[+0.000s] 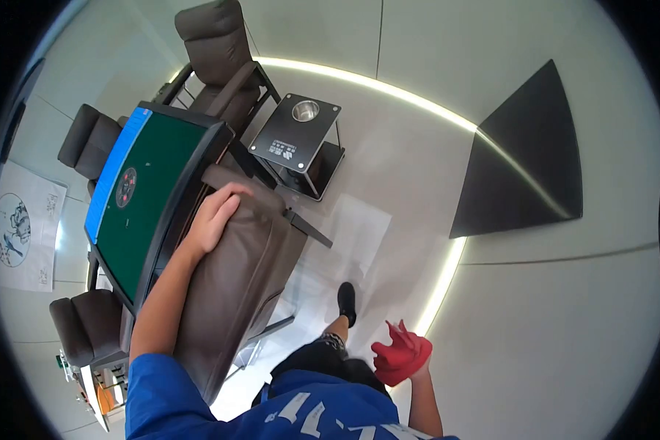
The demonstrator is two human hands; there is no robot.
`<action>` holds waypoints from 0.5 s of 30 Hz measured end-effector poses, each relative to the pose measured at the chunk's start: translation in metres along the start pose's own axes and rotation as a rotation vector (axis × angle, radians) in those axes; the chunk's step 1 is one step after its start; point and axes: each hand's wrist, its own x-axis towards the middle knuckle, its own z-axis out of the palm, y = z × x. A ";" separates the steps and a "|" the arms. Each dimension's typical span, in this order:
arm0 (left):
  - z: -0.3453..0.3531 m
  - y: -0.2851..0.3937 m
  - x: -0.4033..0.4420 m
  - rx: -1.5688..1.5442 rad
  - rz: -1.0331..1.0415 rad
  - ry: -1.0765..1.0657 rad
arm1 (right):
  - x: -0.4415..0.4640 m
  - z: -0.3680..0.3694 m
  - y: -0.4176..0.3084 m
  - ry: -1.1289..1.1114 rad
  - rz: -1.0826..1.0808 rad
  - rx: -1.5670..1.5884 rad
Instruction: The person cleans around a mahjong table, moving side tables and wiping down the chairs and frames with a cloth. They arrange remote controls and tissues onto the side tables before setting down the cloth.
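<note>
Down by the person's right hip, it's the red cloth [400, 357], bunched up in the right hand [423, 368], whose fingers are mostly hidden behind the folds, so how tightly they close I can't tell. Across on the other side, the left hand [214, 218] lies over the top of the brown chair [231, 293], fingers loosely extended and close together, gripping nothing. Just past that chair, we have a black side table [290, 136] with a metal cup [306, 111] set in its top, and a green-topped table [158, 165]; farther back, another brown chair [211, 44].
</note>
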 end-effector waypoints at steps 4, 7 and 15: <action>-0.004 -0.012 0.010 -0.173 -0.188 0.036 | 0.083 -0.018 -0.042 -0.146 -0.174 -0.779; -0.011 -0.058 0.031 -0.417 -0.279 -0.022 | 0.133 0.050 -0.093 -0.125 -0.067 -0.225; 0.008 -0.111 0.058 0.085 -0.613 -0.108 | 0.309 0.113 -0.209 -0.354 -0.426 -1.493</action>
